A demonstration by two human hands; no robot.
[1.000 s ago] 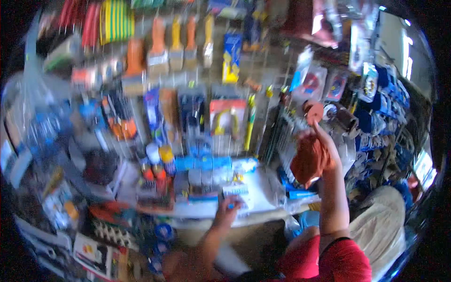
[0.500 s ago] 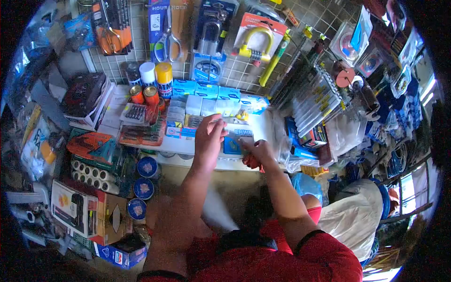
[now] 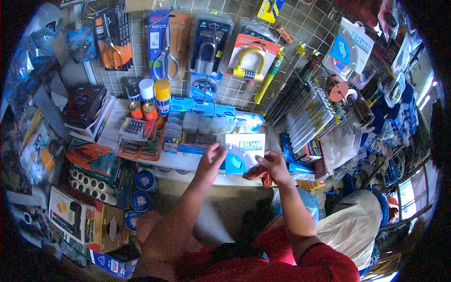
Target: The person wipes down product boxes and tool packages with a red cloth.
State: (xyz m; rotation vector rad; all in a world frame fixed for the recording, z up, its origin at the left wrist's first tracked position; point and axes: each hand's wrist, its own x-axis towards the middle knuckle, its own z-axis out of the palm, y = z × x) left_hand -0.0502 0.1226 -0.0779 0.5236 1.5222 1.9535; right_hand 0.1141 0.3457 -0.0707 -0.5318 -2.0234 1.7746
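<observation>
A white and blue EHWA card (image 3: 245, 154) is held up over the front of the white counter. My right hand (image 3: 275, 167) pinches its lower right edge and also holds a crumpled reddish-brown cloth (image 3: 260, 176) beneath it. At the card's left edge is my left hand (image 3: 210, 162), fingers curled with a gap between thumb and fingertips; whether it touches the card is hard to tell. Behind the card are small blue and white boxes (image 3: 203, 108) and packets of drill bits (image 3: 199, 138).
Spray cans (image 3: 162, 96) and small orange tins (image 3: 149, 111) stand at the back left. Locks and scissors (image 3: 166, 63) hang on the wire grid. Another EHWA packet (image 3: 350, 47) hangs upper right. Blue-lidded tins (image 3: 141, 200) and boxes (image 3: 75, 214) sit lower left.
The card now faces the camera, upright between my hands, where before it was blurred and low. My left hand has moved down, and the view has tilted up slightly.
</observation>
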